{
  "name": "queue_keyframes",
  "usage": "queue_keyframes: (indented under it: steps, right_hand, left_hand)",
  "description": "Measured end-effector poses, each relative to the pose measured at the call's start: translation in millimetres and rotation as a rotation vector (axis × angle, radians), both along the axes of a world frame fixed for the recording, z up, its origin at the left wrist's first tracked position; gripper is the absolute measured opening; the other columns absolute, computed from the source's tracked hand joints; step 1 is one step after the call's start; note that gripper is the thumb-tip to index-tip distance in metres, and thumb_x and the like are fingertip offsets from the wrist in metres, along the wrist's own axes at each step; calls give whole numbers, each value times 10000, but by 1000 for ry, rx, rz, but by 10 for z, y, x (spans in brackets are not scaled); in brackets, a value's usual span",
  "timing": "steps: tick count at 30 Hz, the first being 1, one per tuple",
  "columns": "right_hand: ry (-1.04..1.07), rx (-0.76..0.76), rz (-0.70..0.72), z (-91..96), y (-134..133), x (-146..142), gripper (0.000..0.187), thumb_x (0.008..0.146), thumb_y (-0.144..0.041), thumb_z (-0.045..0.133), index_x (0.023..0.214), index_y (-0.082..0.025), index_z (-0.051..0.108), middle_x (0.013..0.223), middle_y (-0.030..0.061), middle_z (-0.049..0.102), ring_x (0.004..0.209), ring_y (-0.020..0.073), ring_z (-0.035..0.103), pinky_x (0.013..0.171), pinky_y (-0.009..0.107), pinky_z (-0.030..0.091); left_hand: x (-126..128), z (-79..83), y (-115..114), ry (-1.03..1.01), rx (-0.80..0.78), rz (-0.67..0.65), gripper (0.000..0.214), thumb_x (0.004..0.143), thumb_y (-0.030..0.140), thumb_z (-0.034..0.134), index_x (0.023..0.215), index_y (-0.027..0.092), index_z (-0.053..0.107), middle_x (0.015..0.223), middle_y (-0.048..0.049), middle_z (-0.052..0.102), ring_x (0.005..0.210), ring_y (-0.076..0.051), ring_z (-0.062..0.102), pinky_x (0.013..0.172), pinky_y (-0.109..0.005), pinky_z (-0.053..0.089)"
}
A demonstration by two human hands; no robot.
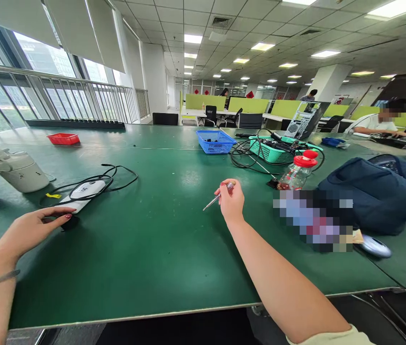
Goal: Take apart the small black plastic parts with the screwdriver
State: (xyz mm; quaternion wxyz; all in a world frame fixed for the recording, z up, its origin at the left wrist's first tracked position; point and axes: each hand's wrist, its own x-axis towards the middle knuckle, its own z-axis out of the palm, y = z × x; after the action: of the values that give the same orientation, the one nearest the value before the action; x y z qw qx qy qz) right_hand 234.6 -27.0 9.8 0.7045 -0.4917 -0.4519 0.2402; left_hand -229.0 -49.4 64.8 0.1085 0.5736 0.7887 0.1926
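My right hand (230,200) is raised a little over the green table (160,249), closed around a thin metal screwdriver (217,197) whose shaft points down and left. My left hand (38,226) lies low at the left with its fingers stretched out, fingertips on a small black object (69,223). Just beyond it sits a white device (86,190) wound with a black cable (117,179).
A beige kettle (18,170) stands at the far left. A red tray (63,139), a blue basket (215,141) and a teal basket (273,151) of cables sit further back. A red-capped bottle (296,175) and a dark blue bag (371,194) lie right. People sit at far desks.
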Motion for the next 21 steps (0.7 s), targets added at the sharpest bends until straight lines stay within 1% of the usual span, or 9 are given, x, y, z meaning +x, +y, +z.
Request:
queue_keyframes:
  steps: [3,9,10,14,17,21]
  right_hand:
    - [6,-1,-7,-8,6,0,190,862,-416,584,886,-241,515,621,-51,627,501,122,551,514,252,448]
    - [13,9,-6,-1,7,-10,219,850,-444,591,885,-243,510,617,-57,619,494,122,549,512,255,447]
    - [12,7,-6,2,5,-10,219,847,-443,592,884,-242,511,618,-56,620,495,122,549,511,255,446]
    - [13,-4,1,6,-7,-9,217,840,-438,600,873,-238,523,606,-52,620,505,125,552,510,255,441]
    - [29,-6,2,6,-12,-11,222,835,-442,603,873,-239,524,605,-51,621,512,128,553,512,256,438]
    - [47,-16,4,21,-22,-17,235,828,-455,607,875,-240,526,613,-50,622,520,127,553,517,256,436]
  left_hand:
    - [0,-1,-3,27,-14,4,517,696,562,561,1066,253,750,777,7,760,864,-262,685,799,-301,472]
    - [-21,-22,5,72,-17,-1,489,713,558,555,1061,274,750,747,20,743,836,-253,678,794,-301,480]
    - [-40,-37,14,83,-5,-7,485,716,557,552,1057,276,752,775,18,749,853,-252,678,799,-301,482]
    - [-143,-113,56,95,44,-50,455,715,527,548,1022,272,765,993,3,773,968,-252,674,841,-298,482]
    - [-191,-139,67,115,43,-72,459,729,548,548,1040,289,764,968,14,775,949,-252,676,836,-302,486]
    - [-169,-112,53,140,0,-41,457,747,524,532,1054,283,768,986,-4,774,962,-254,677,824,-303,493]
